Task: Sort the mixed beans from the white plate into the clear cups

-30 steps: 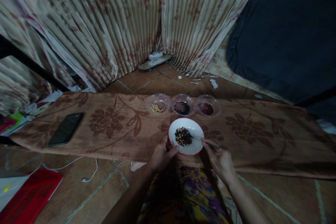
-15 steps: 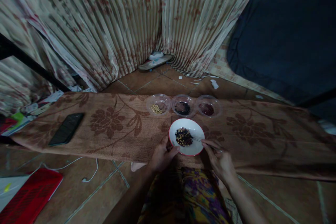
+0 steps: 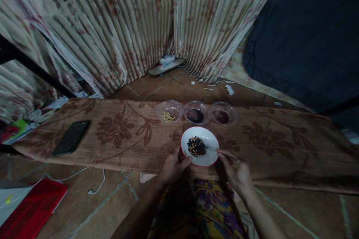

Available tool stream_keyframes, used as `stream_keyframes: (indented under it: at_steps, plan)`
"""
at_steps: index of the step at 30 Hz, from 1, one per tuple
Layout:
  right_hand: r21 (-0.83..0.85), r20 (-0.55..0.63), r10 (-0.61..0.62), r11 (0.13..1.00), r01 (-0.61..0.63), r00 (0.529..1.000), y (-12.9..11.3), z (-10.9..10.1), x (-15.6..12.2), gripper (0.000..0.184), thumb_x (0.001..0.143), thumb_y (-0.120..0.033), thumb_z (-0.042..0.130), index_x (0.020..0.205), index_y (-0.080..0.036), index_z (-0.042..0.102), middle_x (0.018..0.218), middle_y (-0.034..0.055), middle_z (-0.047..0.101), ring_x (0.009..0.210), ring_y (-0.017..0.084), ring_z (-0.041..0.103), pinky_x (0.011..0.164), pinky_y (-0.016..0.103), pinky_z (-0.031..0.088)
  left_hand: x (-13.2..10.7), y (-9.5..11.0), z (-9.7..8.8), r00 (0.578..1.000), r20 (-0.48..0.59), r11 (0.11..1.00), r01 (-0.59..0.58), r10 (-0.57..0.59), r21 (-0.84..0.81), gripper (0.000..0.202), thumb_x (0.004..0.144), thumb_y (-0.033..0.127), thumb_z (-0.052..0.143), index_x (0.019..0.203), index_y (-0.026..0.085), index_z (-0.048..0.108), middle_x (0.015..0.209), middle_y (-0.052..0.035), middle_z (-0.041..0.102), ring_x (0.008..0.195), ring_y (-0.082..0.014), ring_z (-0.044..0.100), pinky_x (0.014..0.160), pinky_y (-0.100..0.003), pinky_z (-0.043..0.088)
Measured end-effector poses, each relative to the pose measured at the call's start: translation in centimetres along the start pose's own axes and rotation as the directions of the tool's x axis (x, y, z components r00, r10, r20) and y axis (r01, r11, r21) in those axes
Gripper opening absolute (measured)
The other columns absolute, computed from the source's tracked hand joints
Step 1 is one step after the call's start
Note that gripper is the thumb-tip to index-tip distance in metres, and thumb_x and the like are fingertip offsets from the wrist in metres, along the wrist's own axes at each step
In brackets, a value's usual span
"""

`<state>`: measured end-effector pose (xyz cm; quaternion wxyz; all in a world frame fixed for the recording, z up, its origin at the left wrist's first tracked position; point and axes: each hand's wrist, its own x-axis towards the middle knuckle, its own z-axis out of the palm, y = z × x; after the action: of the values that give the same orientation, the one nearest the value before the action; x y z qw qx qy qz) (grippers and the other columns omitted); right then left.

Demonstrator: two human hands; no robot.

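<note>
Plate [image 3: 209, 140] gripped by L hand [image 3: 171, 168]; R hand [image 3: 237, 172] pinches thin tool [image 3: 215, 150] at seeds [image 3: 196, 146].

Home interior: tiled floor [image 3: 174, 89], pleated floral curtains [image 3: 134, 26], sandal [image 3: 166, 65], patterned cloth [image 3: 117, 134] on floor.

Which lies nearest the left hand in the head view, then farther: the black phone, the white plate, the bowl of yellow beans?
1. White plate, touched at its near-left rim by the left hand.
2. Bowl of yellow beans, beyond the plate, leftmost of three.
3. Black phone, far left on the cloth.
</note>
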<state>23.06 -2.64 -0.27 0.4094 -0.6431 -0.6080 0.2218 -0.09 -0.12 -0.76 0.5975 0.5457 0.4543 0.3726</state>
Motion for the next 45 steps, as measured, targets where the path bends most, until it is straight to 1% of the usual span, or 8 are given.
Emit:
stream_keyframes:
  at_steps: [5, 13, 17, 20, 24, 31, 38, 45]
  plan:
    - [0.165, -0.036, 0.175, 0.972, -0.167, 0.984, 0.5, 0.1, 0.1, 0.034, 0.082, -0.048, 0.060, 0.093, -0.018, 0.073, 0.098, 0.0110, 0.073, 0.089, 0.024, 0.067, 0.078, 0.037, 0.054, 0.0, 0.2, 0.0, 1.000, -0.012, 1.000, 0.019, -0.019, 0.005, 0.049, 0.082, 0.031, 0.063, 0.127, 0.019, 0.050, 0.112, -0.0043, 0.070, 0.103, -0.0219, 0.065, 0.095, -0.034, 0.049]
    - [0.553, -0.114, 0.448, 0.770, -0.318, 0.887, 0.8, 0.0, 2.3, 0.035, 0.070, -0.045, 0.072, 0.089, -0.016, 0.073, 0.074, 0.0060, 0.071, 0.058, 0.015, 0.063, 0.051, 0.025, 0.050, 0.1, -0.1, 0.0, 0.999, -0.019, 0.999, 0.042, -0.041, 0.023, 0.053, 0.082, 0.034, 0.063, 0.131, 0.018, 0.048, 0.114, -0.0047, 0.070, 0.103, -0.0220, 0.065, 0.094, -0.033, 0.049]
    - [0.649, -0.291, 0.431, 0.745, -0.155, 0.854, 1.1, -1.3, 6.2, 0.031, 0.066, -0.042, 0.076, 0.082, -0.015, 0.072, 0.069, 0.0037, 0.069, 0.055, 0.013, 0.060, 0.052, 0.025, 0.049, 0.1, -0.1, -0.1, 0.999, -0.033, 0.998, 0.031, -0.029, 0.061, 0.050, 0.083, 0.035, 0.062, 0.128, 0.018, 0.051, 0.112, -0.0053, 0.071, 0.101, -0.0231, 0.066, 0.093, -0.034, 0.050]
    - [0.526, -0.465, 0.327, 0.850, -0.040, 0.823, 1.4, -2.3, 9.6, 0.030, 0.072, -0.043, 0.069, 0.080, -0.014, 0.071, 0.069, 0.0046, 0.070, 0.060, 0.015, 0.062, 0.057, 0.028, 0.050, 0.1, 0.1, -0.1, 0.999, -0.026, 0.998, 0.021, -0.020, 0.054, 0.045, 0.084, 0.035, 0.060, 0.125, 0.018, 0.053, 0.114, -0.0046, 0.070, 0.105, -0.0230, 0.064, 0.095, -0.034, 0.048]
    - [0.372, -0.465, 0.213, 0.928, -0.029, 0.859, 1.7, -2.3, 12.1, 0.030, 0.070, -0.041, 0.070, 0.077, -0.013, 0.072, 0.080, 0.0103, 0.074, 0.076, 0.023, 0.067, 0.072, 0.035, 0.052, 0.1, 0.2, -0.2, 0.999, -0.025, 0.996, 0.030, -0.028, 0.083, 0.044, 0.085, 0.036, 0.060, 0.125, 0.019, 0.053, 0.113, -0.0036, 0.071, 0.106, -0.0236, 0.064, 0.096, -0.034, 0.047]
    - [0.282, -0.363, 0.101, 0.959, 0.006, 0.926, 1.2, -1.2, 7.9, 0.032, 0.079, -0.041, 0.062, 0.092, -0.014, 0.073, 0.099, 0.0124, 0.073, 0.094, 0.025, 0.066, 0.087, 0.042, 0.050, 0.3, -0.1, -0.2, 0.999, -0.029, 0.997, 0.031, -0.029, 0.064, 0.051, 0.083, 0.034, 0.062, 0.130, 0.018, 0.049, 0.115, -0.0044, 0.070, 0.106, -0.0235, 0.064, 0.096, -0.035, 0.048]
    - [0.310, -0.131, 0.217, 0.936, -0.168, 0.967, 0.3, -0.8, 2.1, 0.029, 0.078, -0.042, 0.066, 0.092, -0.017, 0.073, 0.096, 0.0110, 0.073, 0.090, 0.025, 0.067, 0.081, 0.041, 0.053, 0.2, 0.3, -0.2, 0.998, -0.041, 0.996, 0.058, -0.055, 0.074, 0.054, 0.080, 0.032, 0.065, 0.130, 0.018, 0.050, 0.112, -0.0048, 0.071, 0.102, -0.0229, 0.066, 0.093, -0.035, 0.050]
    - [0.118, -0.015, 0.076, 0.990, -0.074, 0.997, -0.1, -0.3, 0.6, 0.032, 0.083, -0.044, 0.060, 0.096, -0.019, 0.073, 0.100, 0.0104, 0.071, 0.091, 0.023, 0.066, 0.077, 0.036, 0.052, 0.2, 0.2, 0.1, 0.999, -0.005, 0.997, 0.050, -0.051, -0.058, 0.055, 0.080, 0.031, 0.064, 0.131, 0.019, 0.049, 0.113, -0.0056, 0.070, 0.108, -0.0230, 0.064, 0.098, -0.037, 0.048]
